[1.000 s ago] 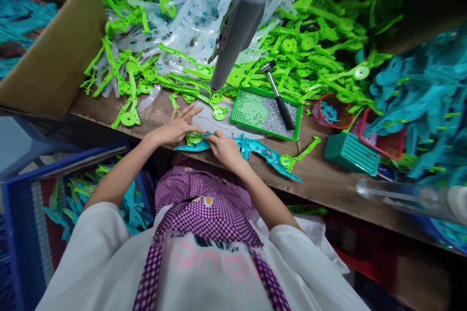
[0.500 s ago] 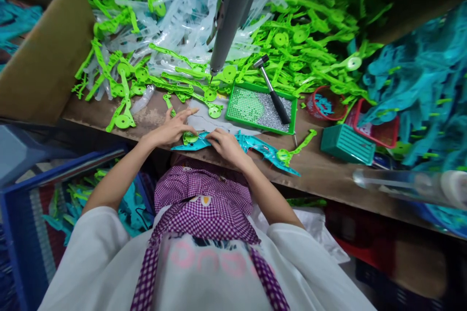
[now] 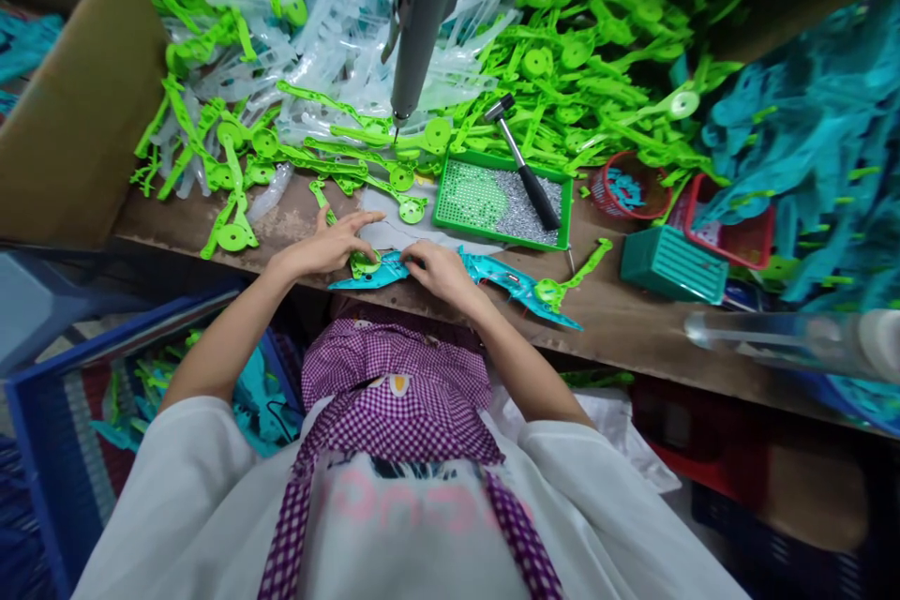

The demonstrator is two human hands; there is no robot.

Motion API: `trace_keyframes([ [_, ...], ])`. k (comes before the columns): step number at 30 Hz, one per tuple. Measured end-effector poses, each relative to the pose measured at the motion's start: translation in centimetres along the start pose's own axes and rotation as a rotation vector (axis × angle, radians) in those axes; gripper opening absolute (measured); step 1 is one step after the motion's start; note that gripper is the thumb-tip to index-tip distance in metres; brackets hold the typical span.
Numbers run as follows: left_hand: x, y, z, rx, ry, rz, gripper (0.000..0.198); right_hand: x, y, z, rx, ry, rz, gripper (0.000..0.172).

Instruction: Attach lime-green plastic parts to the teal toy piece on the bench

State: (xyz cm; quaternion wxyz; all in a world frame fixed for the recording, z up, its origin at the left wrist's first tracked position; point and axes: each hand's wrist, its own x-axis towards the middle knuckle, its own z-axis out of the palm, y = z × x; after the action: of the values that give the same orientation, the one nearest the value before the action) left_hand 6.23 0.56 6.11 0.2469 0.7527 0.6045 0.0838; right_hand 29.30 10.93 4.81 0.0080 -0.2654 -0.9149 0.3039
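A long teal plastic part [image 3: 502, 278] lies along the near edge of the wooden bench [image 3: 633, 319]. A round green disc piece [image 3: 367, 264] sits on its left end. My left hand [image 3: 324, 247] rests on that end with fingers spread flat, fingertips against the green disc. My right hand [image 3: 440, 268] presses on the teal part just to the right, fingers curled and pinched at it. A grey hanging power screwdriver [image 3: 419, 11] dangles above the bench, behind both hands.
A green tray of small screws [image 3: 470, 199] holds a black-handled hammer [image 3: 524, 167]. Heaps of green [image 3: 577, 66], clear [image 3: 352, 9] and teal [image 3: 808, 141] plastic parts cover the back. Cardboard box [image 3: 70, 112] at left, red baskets [image 3: 731, 239] and teal box [image 3: 671, 264] at right, blue crate [image 3: 42, 412] below.
The view has shifted slightly, with the screwdriver swinging left. Both hands stay on the teal part with only small finger movements.
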Motion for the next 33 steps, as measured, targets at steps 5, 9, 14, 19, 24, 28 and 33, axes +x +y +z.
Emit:
trace_keyframes([
  [5, 0.2, 0.1, 0.1, 0.035, -0.01, -0.009, 0.058, 0.1, 0.3, -0.7, -0.05, -0.057, -0.086, 0.022],
  [9, 0.4, 0.5, -0.1, 0.071, -0.048, 0.01, 0.074, 0.2, 0.1, -0.9, -0.089, -0.062, -0.085, 0.024],
  [14, 0.7, 0.7, -0.6, 0.156, -0.112, 0.108, 0.079, 0.5, -0.3, -0.7, -0.09, -0.054, -0.054, 0.023],
  [19, 1.1, 0.8, -0.9, 0.202, -0.155, 0.13, 0.077, 0.6, 0.0, -1.0, -0.025, -0.037, -0.019, 0.017],
  [24, 1.1, 1.1, -1.0, 0.206, -0.164, 0.117, 0.081, -0.1, 1.2, -1.7, 0.046, 0.05, 0.13, 0.013],
  [28, 1.0, 0.9, -0.7, 0.168, -0.125, 0.094, 0.079, -0.5, 1.5, -1.9, 0.044, 0.063, 0.19, 0.011],
  [33, 0.9, 0.7, -0.1, 0.117, -0.076, 0.088, 0.074, -1.2, 1.3, -1.8, 0.058, 0.093, 0.22, 0.009],
])
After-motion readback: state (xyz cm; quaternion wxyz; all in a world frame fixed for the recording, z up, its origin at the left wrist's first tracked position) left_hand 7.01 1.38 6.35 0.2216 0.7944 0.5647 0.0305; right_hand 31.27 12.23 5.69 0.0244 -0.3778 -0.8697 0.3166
